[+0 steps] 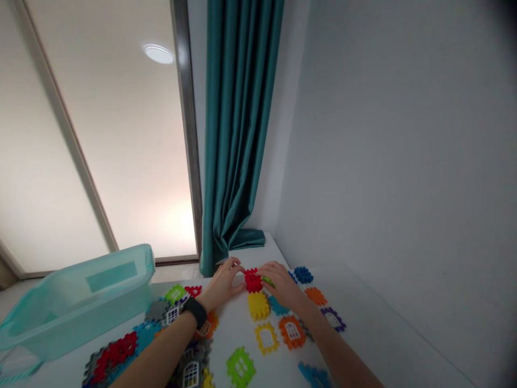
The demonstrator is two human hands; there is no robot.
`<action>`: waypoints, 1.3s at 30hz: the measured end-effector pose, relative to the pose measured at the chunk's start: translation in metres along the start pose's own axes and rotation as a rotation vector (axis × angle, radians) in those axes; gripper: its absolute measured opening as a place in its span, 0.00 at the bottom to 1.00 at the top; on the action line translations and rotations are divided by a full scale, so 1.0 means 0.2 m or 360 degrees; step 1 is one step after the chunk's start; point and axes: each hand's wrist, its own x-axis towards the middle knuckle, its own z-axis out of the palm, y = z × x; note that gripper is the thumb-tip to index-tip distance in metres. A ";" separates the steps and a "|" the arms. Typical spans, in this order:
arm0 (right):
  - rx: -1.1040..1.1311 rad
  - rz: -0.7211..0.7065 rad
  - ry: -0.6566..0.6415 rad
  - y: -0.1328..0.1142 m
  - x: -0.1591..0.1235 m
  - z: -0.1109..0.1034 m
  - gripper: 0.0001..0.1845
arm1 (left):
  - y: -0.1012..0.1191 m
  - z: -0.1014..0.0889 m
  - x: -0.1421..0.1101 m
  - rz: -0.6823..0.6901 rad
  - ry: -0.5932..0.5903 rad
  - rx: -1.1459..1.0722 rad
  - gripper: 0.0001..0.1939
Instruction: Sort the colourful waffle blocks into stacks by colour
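- Your left forearm (pixel 153 355) and right forearm (pixel 335 350) reach out low over the tiles. The black watch (pixel 195 311) on your left wrist sits close to the window tile (pixel 172 315), so a sideways drag could catch or shove the tiles there.
- Your left hand (pixel 221 284) and right hand (pixel 280 284) close on the red waffle tile (pixel 253 281) from either side, fingers clenched on it rather than released. A lime-green tile (pixel 269 281) shows under your right fingers (pixel 266 269); you can't tell whether it's joined to the red one.
- Uneven pressure could pop the red tile sideways, and a slip could drop it on the yellow tile (pixel 258 305) just below it.
- Your left elbow could clip the teal plastic tub (pixel 76 302) if it swings out, since the tub stands just left of the tile group.
- On your right, the blue tile (pixel 302 275), orange tile (pixel 315 295) and purple tile (pixel 333 319) lie near your right hand.
- White tabletop (pixel 238 334) shows between the tile groups and runs on toward the pale wall (pixel 383 161), which gives you the most room to move.
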 end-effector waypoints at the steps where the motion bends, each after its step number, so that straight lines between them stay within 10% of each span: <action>1: -0.0003 0.0007 -0.0011 0.02 0.01 0.01 0.17 | -0.01 0.01 0.01 -0.0009 -0.0002 -0.0008 0.14; 39: 0.0037 0.0144 -0.0161 0.06 0.01 0.07 0.15 | -0.07 0.11 0.02 -0.0099 -0.0138 -0.0078 0.11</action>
